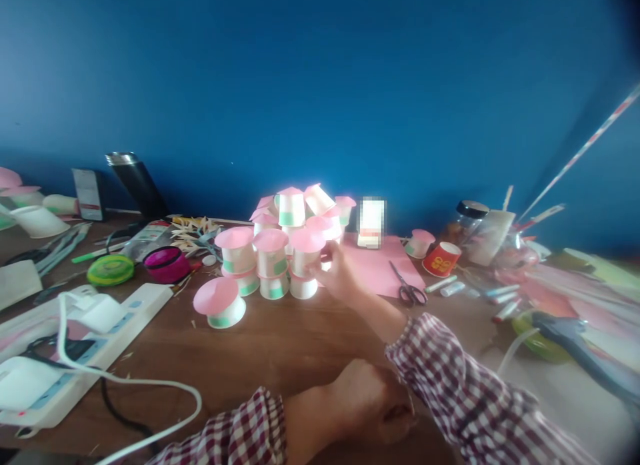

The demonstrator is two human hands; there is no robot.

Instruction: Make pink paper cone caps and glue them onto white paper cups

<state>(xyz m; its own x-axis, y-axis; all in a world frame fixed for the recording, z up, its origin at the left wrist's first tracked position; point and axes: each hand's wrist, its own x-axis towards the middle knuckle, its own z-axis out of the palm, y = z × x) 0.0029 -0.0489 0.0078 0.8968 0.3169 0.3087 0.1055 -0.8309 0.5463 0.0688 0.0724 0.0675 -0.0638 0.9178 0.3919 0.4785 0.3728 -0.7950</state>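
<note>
Where the right hand (340, 272) reached toward the centre of the frame, its thumb and fingers stood close together against the right side of a pink-topped cup (306, 250), though whether they gripped or merely touched it could not be told. That cup sat just left of centre, at the right end of the front upper row, above a lower cup (303, 288). At bottom centre, the left hand (373, 398) was curled into a loose fist with nothing showing in it. A sideways nudge from the fingers might have toppled the touched cup, and its broad top could have caught a neighbouring cup (272, 255). Higher up, a tilted cup (320, 200) looked likely to slide if anything beneath shifted. At right of the frame, a red cup (442, 259) carried yellow character-like figures, too soft to read surely; a grey upright slab (87, 193) at far left bore illegible marks, and pixelation hid any label on a pale upright object (371, 218). No brand was readable.
</note>
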